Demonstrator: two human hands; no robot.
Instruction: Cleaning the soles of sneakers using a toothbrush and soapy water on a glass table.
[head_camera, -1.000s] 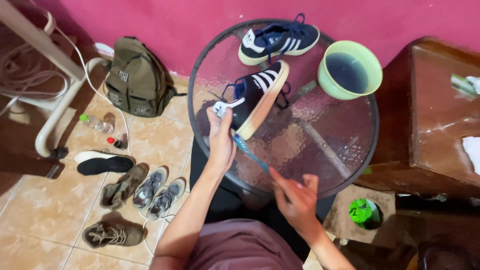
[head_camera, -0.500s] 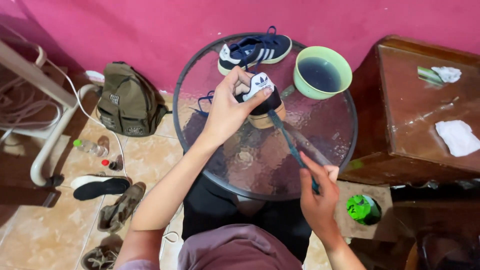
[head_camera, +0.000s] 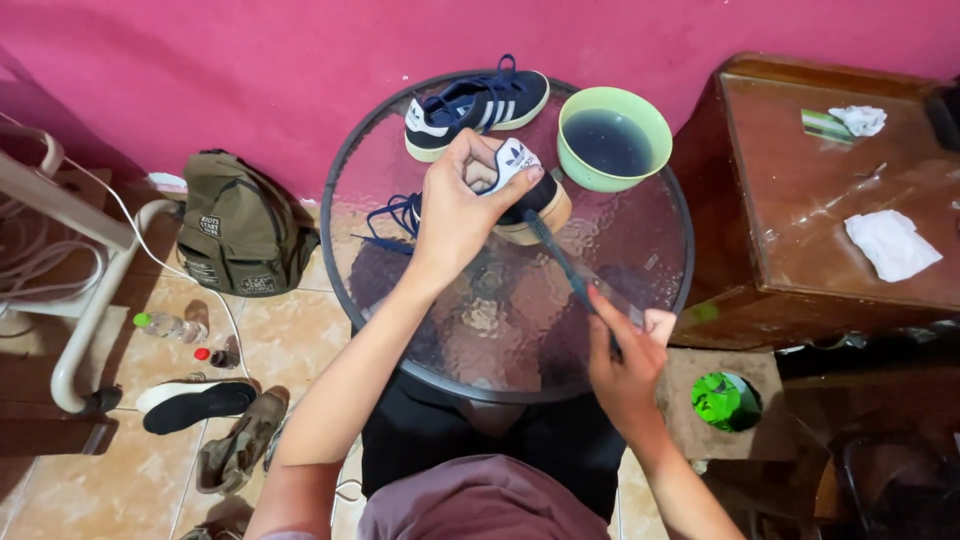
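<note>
Two hands busy: we're now gripping the dark sneaker (head_camera: 520, 190) heel-up in our left hand (head_camera: 455, 205), turned from a second ago, while our right hand (head_camera: 625, 365) is pinching the brush (head_camera: 565, 270), bristles touching its tan sole, green bowl (head_camera: 613, 140) just beyond.

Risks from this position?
1. The green bowl of dark water sits close behind the held shoe; a push by the left hand could tip it.
2. The right hand grips the toothbrush far back, so it may slip off the sole.
</note>
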